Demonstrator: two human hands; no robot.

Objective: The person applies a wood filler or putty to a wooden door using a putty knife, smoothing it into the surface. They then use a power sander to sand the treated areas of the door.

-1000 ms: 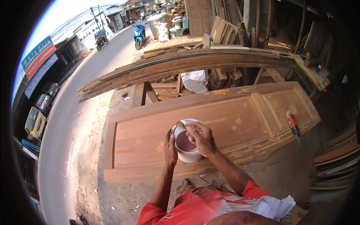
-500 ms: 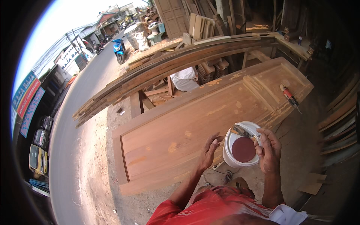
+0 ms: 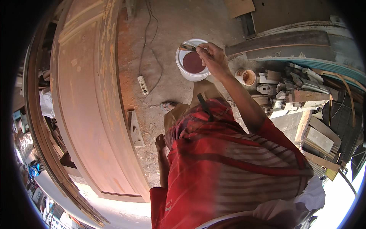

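My right hand (image 3: 214, 57) is closed at the rim of a white plastic bucket (image 3: 195, 77) with dark red-brown contents. A flat brush-like tool (image 3: 187, 47) lies across the bucket's mouth, its near end at my fingers. How the fingers share rim and tool is partly hidden. Low beside my body hangs my left hand (image 3: 160, 142), fingers curled, with nothing visible in it. To the left, a large wooden door panel (image 3: 89, 99) with pale filler patches lies raised above the floor, apart from both hands.
A power strip (image 3: 143, 85) with its cable lies on the concrete floor. An orange-brown stained tub (image 3: 248, 77) stands right of the bucket, near a pile of wood offcuts (image 3: 301, 89). Long planks (image 3: 36, 114) run beyond the door panel.
The view has swung to the right and downward, bringing the floor and offcuts into sight. My left hand has dropped from beside the bucket to my side. My right hand stays on the bucket.
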